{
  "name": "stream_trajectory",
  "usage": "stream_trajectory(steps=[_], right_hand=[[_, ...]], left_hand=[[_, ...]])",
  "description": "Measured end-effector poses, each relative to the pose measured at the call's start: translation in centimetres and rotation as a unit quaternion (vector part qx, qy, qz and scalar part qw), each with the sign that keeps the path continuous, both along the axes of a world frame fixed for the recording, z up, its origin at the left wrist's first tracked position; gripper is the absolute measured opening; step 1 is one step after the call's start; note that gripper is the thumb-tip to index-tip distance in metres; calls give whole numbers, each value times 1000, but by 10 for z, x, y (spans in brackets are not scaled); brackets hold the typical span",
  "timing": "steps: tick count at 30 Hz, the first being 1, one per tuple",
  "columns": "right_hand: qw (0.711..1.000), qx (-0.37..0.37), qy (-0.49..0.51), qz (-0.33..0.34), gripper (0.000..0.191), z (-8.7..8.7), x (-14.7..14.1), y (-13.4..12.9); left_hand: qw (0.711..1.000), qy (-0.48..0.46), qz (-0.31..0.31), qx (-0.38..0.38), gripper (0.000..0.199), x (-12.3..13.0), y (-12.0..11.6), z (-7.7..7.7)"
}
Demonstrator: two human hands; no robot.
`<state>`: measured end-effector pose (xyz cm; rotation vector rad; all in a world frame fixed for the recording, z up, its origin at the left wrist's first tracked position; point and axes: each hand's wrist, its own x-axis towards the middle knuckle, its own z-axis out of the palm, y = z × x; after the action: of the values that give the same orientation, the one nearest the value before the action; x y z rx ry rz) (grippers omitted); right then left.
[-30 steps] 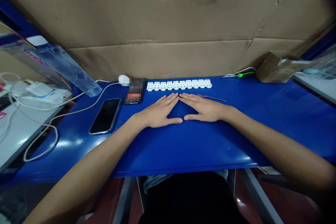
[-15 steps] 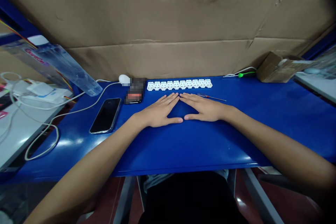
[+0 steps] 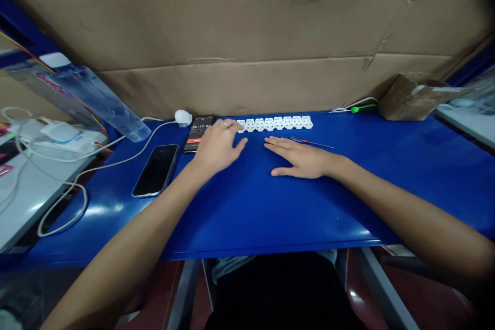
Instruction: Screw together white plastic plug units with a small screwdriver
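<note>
My left hand (image 3: pixel 218 144) is over the left end of a row of several small white plastic parts (image 3: pixel 278 123), hiding the leftmost ones. Its fingers bend down there and its thumb stands apart; whether the fingertips touch a part is hidden. My right hand (image 3: pixel 297 157) lies flat on the blue table, fingers stretched out and thumb spread, with nothing in it. Just beyond it rests a thin screwdriver (image 3: pixel 317 144), its handle partly covered by the hand. Beside my left hand lies a phone (image 3: pixel 195 134) with a lit timer screen.
A second phone (image 3: pixel 157 170) with a dark screen lies at the left, near a looped white cable (image 3: pixel 83 206). A clear bottle (image 3: pixel 104 98) leans behind it. A cardboard box (image 3: pixel 408 98) stands at the back right. Cardboard (image 3: pixel 247 36) lines the back.
My left hand has moved left and away from me, from lying flat beside the right hand to over the row's left end. The right hand has not moved.
</note>
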<state>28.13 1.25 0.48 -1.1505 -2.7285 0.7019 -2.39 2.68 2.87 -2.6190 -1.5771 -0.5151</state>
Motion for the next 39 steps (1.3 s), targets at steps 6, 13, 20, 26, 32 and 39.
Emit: stream_trajectory(steps=[6,13,20,26,32,39], right_hand=[[1000,-11,-13,3,125,3,-2,0],[1000,-8,-1,0,117,3,-2,0],[1000,-10,-10,1,119,2,-2,0],[1000,0,3,7,115,1,-2,0],[999,23,20,15,110,-2,-1,1],[980,178,93,-5,49,12,15,6]], left_hand=[[993,33,112,22,32,-27,17,8],[992,63,104,41,36,-38,28,-7],[989,96,113,18,27,-41,30,-6],[991,104,88,-10,18,-34,19,8],[991,69,1,-113,24,-8,-8,17],[992,-24,-94,-85,37,9,-23,15]])
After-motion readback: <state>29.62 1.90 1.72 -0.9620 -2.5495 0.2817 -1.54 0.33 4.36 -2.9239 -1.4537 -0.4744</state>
